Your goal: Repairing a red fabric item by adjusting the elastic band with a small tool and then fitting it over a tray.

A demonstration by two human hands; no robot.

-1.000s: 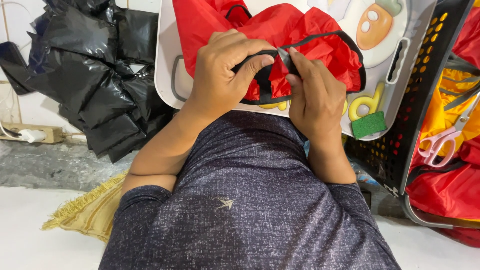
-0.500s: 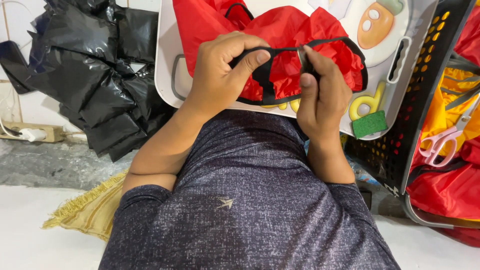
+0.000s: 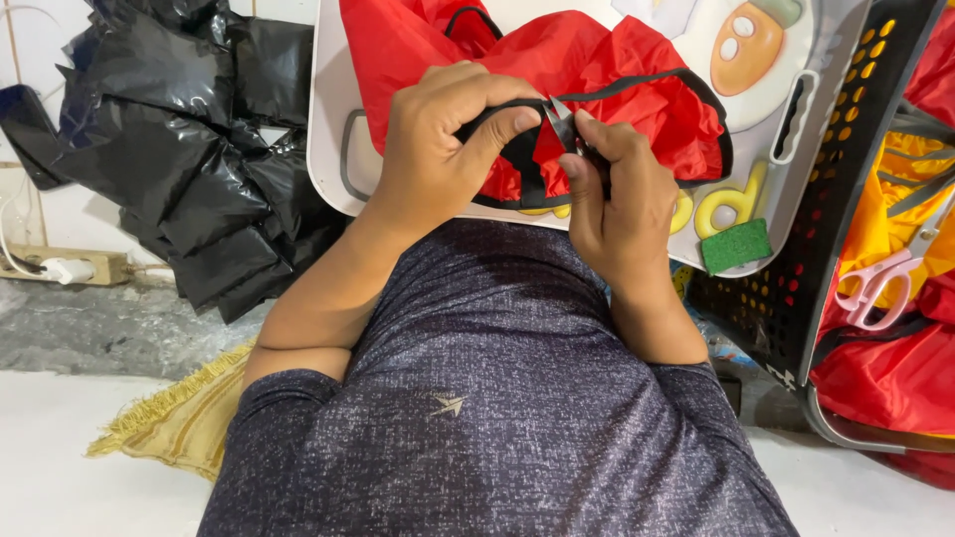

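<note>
Red fabric piece [image 3: 607, 70], black-trimmed, on white tray [image 3: 333, 149]; left hand [image 3: 438, 139] pinches black trim [image 3: 517, 159]; right hand [image 3: 622, 194], now raised beside it, grips small thread snips [image 3: 562, 121], blades newly at trim, suggesting trimming.

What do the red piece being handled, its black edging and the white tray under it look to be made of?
Red piece: thin synthetic fabric, probably nylon or polyester, given its slight sheen and sharp crinkles. Black edging: looks like matte woven binding tape, pinched by the left hand and right hand. White tray: apparently smooth moulded plastic, with rounded rim and cut-out handles.
</note>
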